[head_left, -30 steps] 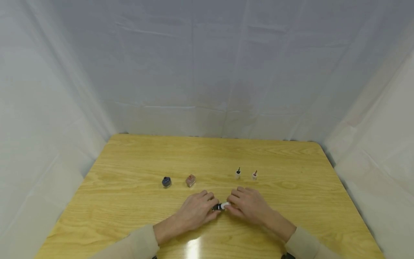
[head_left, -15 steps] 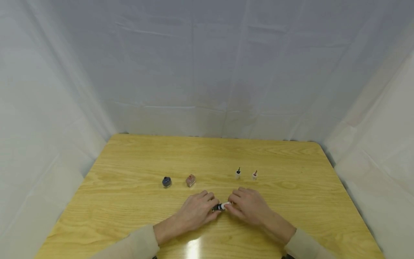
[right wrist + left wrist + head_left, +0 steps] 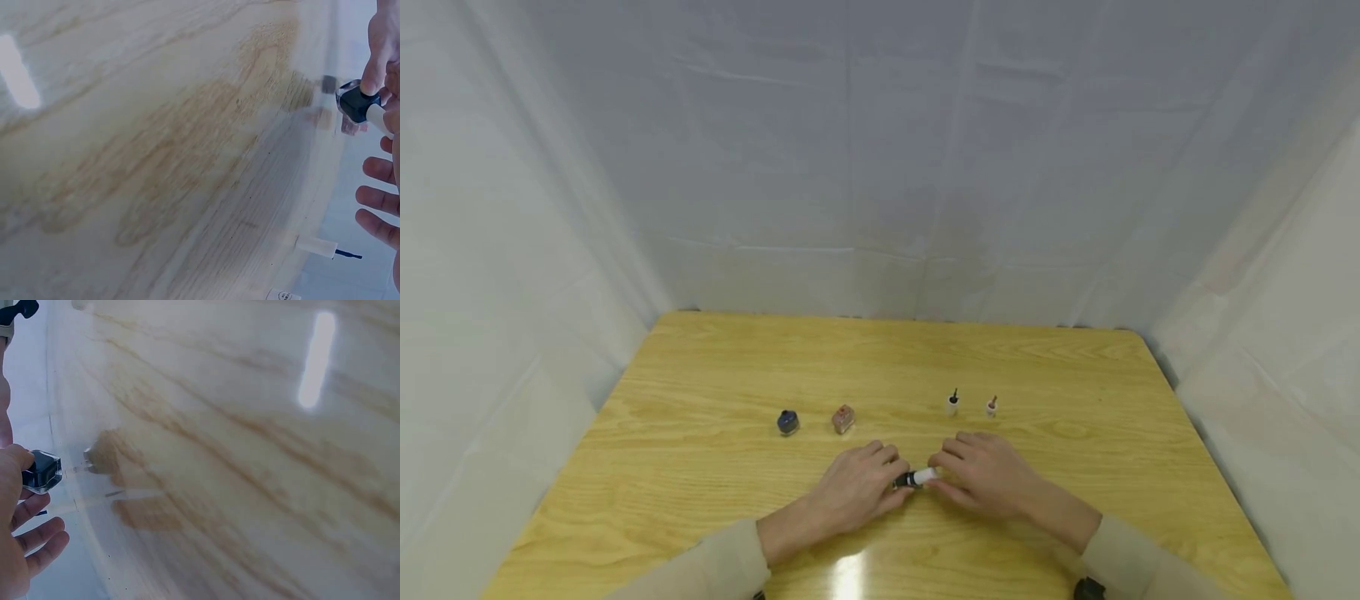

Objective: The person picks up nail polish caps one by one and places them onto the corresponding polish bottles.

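In the head view my left hand (image 3: 857, 487) pinches a nail polish bottle (image 3: 905, 481) of dark polish, lying sideways just above the table. Clear glass shows round its dark core in the left wrist view, where the thumb presses the bottle (image 3: 47, 469). At its right end is a white cap (image 3: 925, 475), its tip between the thumb and fingers of my right hand (image 3: 988, 475). The right wrist view shows the cap (image 3: 377, 117) against the bottle's neck, partly hidden by the right thumb. The other right fingers are spread loosely.
Beyond my left hand stand two uncapped nail polish bottles, one dark blue (image 3: 787, 422) and one glittery pink (image 3: 843, 419). Past my right hand, two white caps, one with a dark brush (image 3: 953, 403) and one with a pinkish brush (image 3: 992, 407), stand brush up. Pale sheets (image 3: 887, 167) surround the wooden table (image 3: 737, 358).
My right hand has shifted slightly right along the cap, and its forearm has swung outward. More of the white cap shows. My left hand and its bottle have stayed nearly still.
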`<state>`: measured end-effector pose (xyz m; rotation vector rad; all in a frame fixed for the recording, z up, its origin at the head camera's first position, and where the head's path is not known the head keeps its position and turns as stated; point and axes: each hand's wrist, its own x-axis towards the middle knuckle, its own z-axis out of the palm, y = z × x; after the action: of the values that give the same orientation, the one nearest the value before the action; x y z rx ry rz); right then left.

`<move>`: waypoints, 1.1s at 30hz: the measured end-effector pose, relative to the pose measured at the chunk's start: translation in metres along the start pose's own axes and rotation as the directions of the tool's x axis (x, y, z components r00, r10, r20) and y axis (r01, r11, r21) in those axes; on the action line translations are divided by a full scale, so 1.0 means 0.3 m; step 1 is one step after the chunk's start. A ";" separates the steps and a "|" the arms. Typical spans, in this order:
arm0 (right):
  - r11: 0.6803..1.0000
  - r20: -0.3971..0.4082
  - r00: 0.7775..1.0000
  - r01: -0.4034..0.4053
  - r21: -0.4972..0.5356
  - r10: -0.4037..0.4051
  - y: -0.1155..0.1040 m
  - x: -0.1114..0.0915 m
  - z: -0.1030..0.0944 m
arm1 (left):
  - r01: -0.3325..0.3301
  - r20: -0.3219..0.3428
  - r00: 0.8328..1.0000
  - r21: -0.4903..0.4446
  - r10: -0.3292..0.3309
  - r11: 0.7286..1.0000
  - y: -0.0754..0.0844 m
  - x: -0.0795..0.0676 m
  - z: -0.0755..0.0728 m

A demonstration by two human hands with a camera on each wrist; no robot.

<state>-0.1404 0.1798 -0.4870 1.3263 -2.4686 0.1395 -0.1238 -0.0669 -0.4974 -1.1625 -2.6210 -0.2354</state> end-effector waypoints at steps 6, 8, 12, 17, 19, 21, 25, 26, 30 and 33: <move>0.998 -0.015 0.998 0.061 -0.018 -0.061 0.006 0.004 -0.003 | -0.006 0.007 1.000 0.004 0.006 1.000 -0.001 -0.001 0.001; 0.996 -0.032 0.996 0.088 -0.031 -0.089 0.007 0.006 -0.003 | -0.009 0.005 1.000 0.002 0.008 1.000 -0.002 -0.001 0.002; 0.990 -0.049 0.990 0.130 -0.060 -0.133 0.012 0.010 0.000 | -0.011 -0.002 1.000 0.004 0.011 1.000 -0.004 -0.001 0.004; 0.986 -0.044 0.988 0.145 -0.087 -0.149 0.014 0.013 0.003 | -0.013 -0.007 1.000 0.007 0.013 1.000 -0.004 0.000 0.005; 0.985 -0.045 0.988 0.144 -0.096 -0.149 0.012 0.012 0.005 | -0.012 -0.006 1.000 0.004 0.012 1.000 -0.004 -0.001 0.006; 0.986 -0.049 0.989 0.137 -0.097 -0.142 0.011 0.011 0.009 | -0.010 -0.003 1.000 0.000 0.010 1.000 -0.004 -0.001 0.007; 0.991 -0.051 0.992 0.107 -0.079 -0.112 0.005 0.007 0.016 | -0.004 0.000 1.000 -0.009 0.004 1.000 -0.003 -0.001 0.008; 0.992 -0.050 0.993 0.099 -0.072 -0.103 0.003 0.006 0.019 | -0.003 -0.001 1.000 -0.010 0.003 1.000 -0.002 -0.002 0.008; 0.997 -0.025 0.997 0.066 -0.045 -0.067 -0.002 0.005 0.027 | -0.001 -0.006 1.000 -0.006 0.001 1.000 0.000 -0.004 0.013; 0.999 -0.001 0.999 0.042 -0.030 -0.042 -0.005 0.006 0.030 | -0.001 -0.010 1.000 -0.005 0.001 1.000 0.003 -0.004 0.016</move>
<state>-0.1423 0.1755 -0.4949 1.3634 -2.4302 0.0931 -0.1229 -0.0660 -0.5022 -1.1613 -2.6124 -0.2471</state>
